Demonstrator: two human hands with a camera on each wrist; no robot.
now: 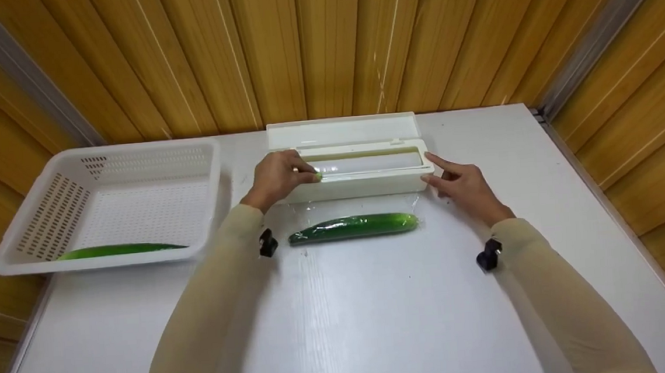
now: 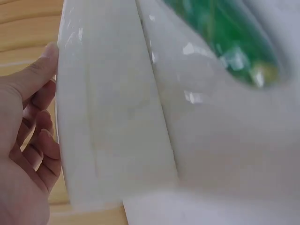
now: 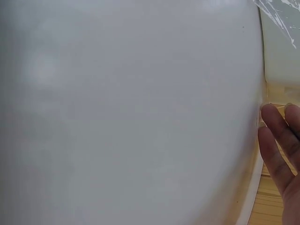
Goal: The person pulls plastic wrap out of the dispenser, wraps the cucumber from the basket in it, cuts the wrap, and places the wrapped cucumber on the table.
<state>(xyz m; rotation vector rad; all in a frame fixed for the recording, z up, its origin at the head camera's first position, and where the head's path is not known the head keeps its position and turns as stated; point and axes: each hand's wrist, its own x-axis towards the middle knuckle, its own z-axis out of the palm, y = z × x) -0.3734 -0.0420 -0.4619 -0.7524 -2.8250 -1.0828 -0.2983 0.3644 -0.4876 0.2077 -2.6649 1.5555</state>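
Note:
A white cling film dispenser (image 1: 362, 185) stands on the table with its lid (image 1: 341, 131) tipped back and a film roll (image 1: 369, 163) inside. My left hand (image 1: 278, 177) pinches a small green slide cutter (image 1: 318, 177) on the dispenser's front top edge, left of its middle. At the right end, my right hand (image 1: 462, 189) holds the corner, thumb on the front and index finger at the rim. In front lies a cucumber (image 1: 354, 227) with clear film over it; the film (image 1: 310, 207) stretches back to the dispenser. The left wrist view shows the cucumber (image 2: 234, 47) beside the dispenser (image 2: 112, 108).
On the left of the white table (image 1: 377, 318) stands a white perforated basket (image 1: 205, 201) with another cucumber (image 1: 120, 249) along its near side. Wood-patterned panels (image 1: 323, 47) rise behind the table and at both sides.

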